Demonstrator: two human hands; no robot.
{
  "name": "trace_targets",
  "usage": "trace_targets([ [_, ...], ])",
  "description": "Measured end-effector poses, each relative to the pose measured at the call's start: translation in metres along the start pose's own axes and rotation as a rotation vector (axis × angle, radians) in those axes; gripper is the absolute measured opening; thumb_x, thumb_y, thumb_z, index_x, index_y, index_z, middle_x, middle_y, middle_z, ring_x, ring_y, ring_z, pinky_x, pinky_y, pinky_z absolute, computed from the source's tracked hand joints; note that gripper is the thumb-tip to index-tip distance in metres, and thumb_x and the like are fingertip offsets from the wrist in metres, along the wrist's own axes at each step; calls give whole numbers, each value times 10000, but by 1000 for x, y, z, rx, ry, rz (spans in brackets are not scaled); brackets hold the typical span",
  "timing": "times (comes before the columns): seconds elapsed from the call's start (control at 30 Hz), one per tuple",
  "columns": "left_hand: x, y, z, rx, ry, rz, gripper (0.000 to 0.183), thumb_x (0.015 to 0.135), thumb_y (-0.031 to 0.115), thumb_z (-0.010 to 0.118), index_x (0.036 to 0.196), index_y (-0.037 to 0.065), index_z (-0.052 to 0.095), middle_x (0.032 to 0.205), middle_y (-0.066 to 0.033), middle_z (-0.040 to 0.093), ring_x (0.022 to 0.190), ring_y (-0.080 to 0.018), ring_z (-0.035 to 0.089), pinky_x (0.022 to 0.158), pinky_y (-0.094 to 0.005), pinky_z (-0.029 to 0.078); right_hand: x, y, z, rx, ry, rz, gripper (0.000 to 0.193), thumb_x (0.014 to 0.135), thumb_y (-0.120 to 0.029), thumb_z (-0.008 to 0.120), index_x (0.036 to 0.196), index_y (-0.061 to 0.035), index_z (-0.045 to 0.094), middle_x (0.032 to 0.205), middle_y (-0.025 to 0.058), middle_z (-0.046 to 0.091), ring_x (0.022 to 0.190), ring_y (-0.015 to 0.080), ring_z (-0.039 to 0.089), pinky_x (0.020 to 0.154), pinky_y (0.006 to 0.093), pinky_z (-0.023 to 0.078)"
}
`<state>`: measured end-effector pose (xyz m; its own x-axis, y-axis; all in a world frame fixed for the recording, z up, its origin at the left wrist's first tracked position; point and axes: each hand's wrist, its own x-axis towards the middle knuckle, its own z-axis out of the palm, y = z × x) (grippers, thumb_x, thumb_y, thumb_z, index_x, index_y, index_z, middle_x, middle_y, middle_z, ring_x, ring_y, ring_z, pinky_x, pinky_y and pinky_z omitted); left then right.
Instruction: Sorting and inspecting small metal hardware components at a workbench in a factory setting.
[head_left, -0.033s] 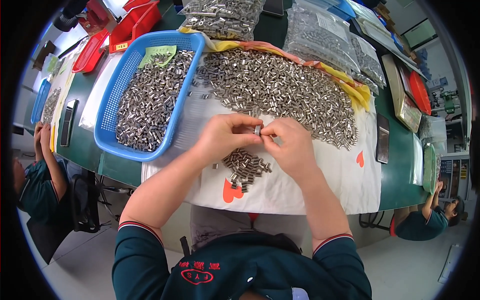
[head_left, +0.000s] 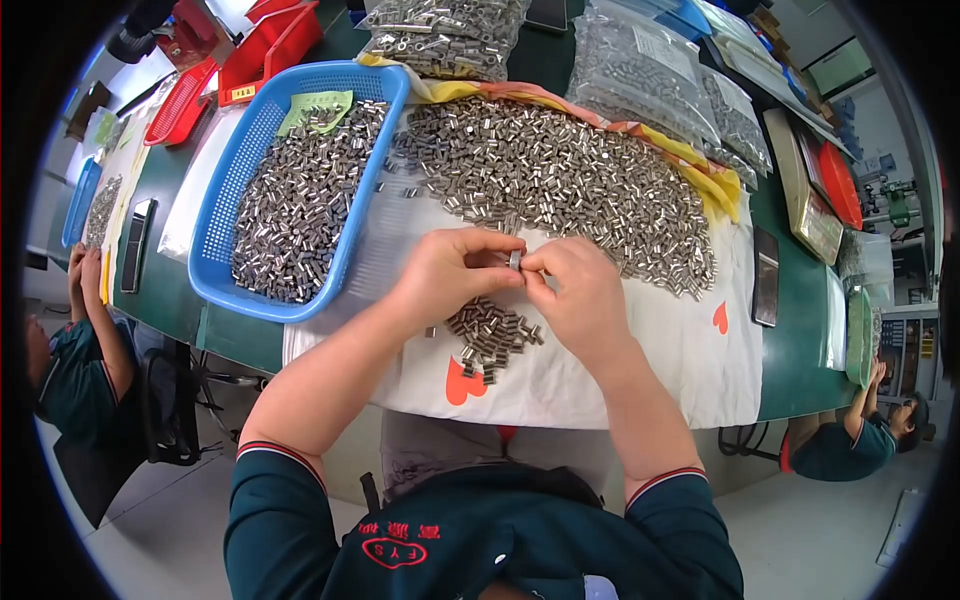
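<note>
Above the white cloth (head_left: 660, 375) spread over my desk (head_left: 795, 380), between the large heap (head_left: 560, 175) and the small pile (head_left: 490, 335) of similar parts, I have one short metal cylinder (head_left: 515, 260) pinched in my left grip (head_left: 445, 270), with my right grip (head_left: 583, 290) closed against its other side. I expect it to be light, rigid and hard to damage, but slick enough to roll away, so I'd pinch it across opposite sides. It looks silvery grey, faintly shiny; finer detail is too small to tell.
</note>
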<state>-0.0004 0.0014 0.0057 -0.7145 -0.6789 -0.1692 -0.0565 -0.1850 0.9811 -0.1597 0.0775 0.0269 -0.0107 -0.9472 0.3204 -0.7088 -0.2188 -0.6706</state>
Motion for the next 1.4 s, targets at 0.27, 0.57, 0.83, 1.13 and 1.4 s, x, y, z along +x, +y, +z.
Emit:
trace_targets([
  [0.27,-3,-2,-1,-73,-91,-43,340,737,52,700,1058,0,602,822,-5,619,726,-43,555,663,-194,472,3,2,-18,276,-176,217,96,708,-67,640,792,-31,608,721,64,602,671,182,583,597,282,458],
  [0.57,-3,2,2,124,-150,-72,331,730,52,705,1048,27,615,819,7,606,726,-35,531,670,-187,460,11,38,-15,-237,20,112,87,705,-116,642,778,-70,629,763,60,590,741,224,558,687,339,438],
  [0.83,0,-4,-2,-136,-89,-42,353,767,42,663,1102,-8,562,919,-20,616,812,-65,576,714,-204,484,11,33,1,-433,-44,29,55,694,-124,634,736,-91,625,745,53,550,770,248,517,724,375,405],
  [1.13,-2,-1,-5,-63,-56,-41,383,769,38,658,1130,-24,544,900,-36,620,796,-63,577,697,-201,483,7,1,-10,254,-87,247,75,735,-46,611,791,-2,586,782,71,623,692,158,616,632,256,496],
  [1.4,-2,0,-5,-36,-50,-37,380,767,43,664,1125,-22,555,865,-24,622,767,-56,565,675,-193,472,2,1,-4,108,-30,87,75,707,-23,633,781,-26,618,771,51,628,695,152,593,635,260,460],
])
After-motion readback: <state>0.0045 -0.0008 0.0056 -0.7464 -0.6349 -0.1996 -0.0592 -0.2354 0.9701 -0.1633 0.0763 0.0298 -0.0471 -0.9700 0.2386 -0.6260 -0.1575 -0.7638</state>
